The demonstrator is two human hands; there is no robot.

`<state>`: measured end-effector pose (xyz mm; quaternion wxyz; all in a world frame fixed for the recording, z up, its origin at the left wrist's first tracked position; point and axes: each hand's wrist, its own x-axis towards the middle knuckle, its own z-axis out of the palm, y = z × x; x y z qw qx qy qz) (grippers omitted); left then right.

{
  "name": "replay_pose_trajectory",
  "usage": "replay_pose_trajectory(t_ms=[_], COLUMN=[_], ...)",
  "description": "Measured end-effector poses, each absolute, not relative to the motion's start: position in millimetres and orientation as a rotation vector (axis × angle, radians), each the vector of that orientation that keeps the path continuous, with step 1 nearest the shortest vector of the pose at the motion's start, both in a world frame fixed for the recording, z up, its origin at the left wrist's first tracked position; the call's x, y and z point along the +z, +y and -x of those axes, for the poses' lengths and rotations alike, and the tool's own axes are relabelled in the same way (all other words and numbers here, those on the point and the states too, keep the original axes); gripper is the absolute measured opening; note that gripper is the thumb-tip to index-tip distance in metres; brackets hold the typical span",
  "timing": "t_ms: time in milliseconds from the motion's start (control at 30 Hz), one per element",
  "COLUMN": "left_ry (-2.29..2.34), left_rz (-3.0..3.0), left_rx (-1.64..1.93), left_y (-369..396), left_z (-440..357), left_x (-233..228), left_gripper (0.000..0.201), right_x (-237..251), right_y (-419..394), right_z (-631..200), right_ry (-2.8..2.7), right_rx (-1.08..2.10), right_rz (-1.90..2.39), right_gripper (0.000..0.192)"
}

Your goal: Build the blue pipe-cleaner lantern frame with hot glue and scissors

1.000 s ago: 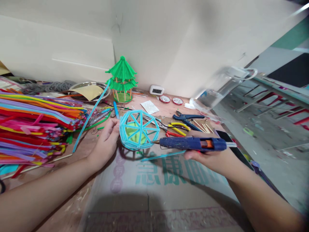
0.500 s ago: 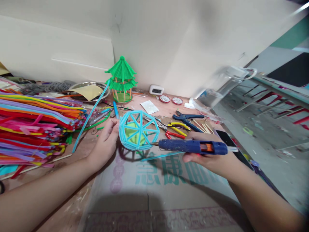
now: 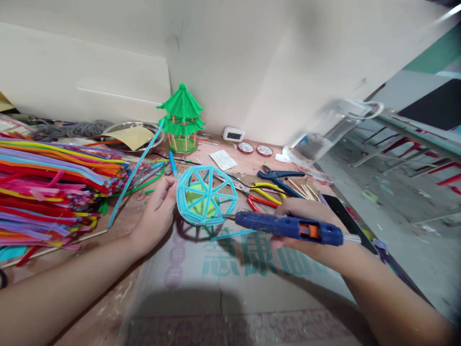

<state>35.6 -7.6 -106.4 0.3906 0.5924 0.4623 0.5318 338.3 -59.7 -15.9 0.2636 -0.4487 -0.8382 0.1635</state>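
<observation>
Gluing is the step I judge to be in hand: the right hand point(image 3: 309, 226) is wrapped shut around the blue glue gun point(image 3: 288, 227), and its metal nozzle meets the lower right rim of the light-blue pipe-cleaner frame point(image 3: 206, 195). The left hand point(image 3: 158, 211) pinches the frame's left edge, holding it tilted just above the cardboard sheet point(image 3: 230, 278), with its spokes facing the camera. The next move calls for a steady frame and a short squeeze of the trigger at the joint, with fingertips kept clear of hot glue. Both forearms reach in low from the near edge, hands well apart with the frame between them. Pliers point(image 3: 268, 190) lie just behind the gun; a green pavilion model point(image 3: 182, 117) stands farther back.
</observation>
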Motion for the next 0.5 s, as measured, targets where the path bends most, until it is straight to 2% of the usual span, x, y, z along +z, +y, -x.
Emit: replay_pose_trajectory(t_ms=[500], left_ry=[1.168], left_rz=[-1.512], left_rx=[1.335], left_y=[-7.2], left_z=[-35.4], left_x=[-107.9], left_gripper=[0.024], right_x=[-17.7], right_y=[-57.0], right_z=[-341.1], right_ry=[-2.258], right_rx=[0.434], right_rz=[1.264], right_gripper=[0.057])
